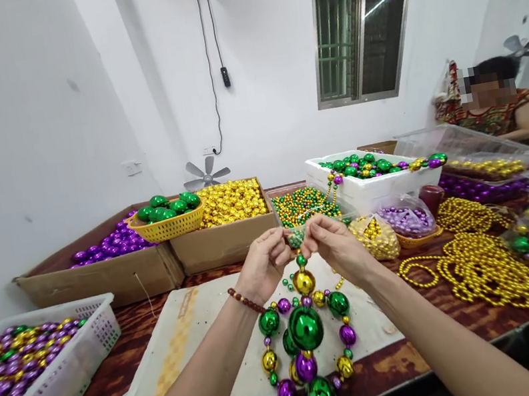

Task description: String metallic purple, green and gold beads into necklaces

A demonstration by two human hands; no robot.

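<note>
My left hand (265,258), with a brown bead bracelet (245,300) on its wrist, is closed in a pinch at the top of a bead necklace (306,327). My right hand (330,241) pinches at the same spot from the other side, a small gap between the two. Any thread between the fingertips is too fine to make out. Below the hands hang shiny green, gold and purple balls of mixed sizes, with a large green one in the middle. Beneath lies a pale cloth (188,346) with a few small loose green beads (287,282).
Cardboard boxes (221,242) of purple and gold balls stand behind, a yellow basket (168,226) of green ones on top. A white crate (91,348) is at left. Right are a foam box (384,188), bagged beads (376,240) and gold bead strands (490,275). A person (496,98) sits far right.
</note>
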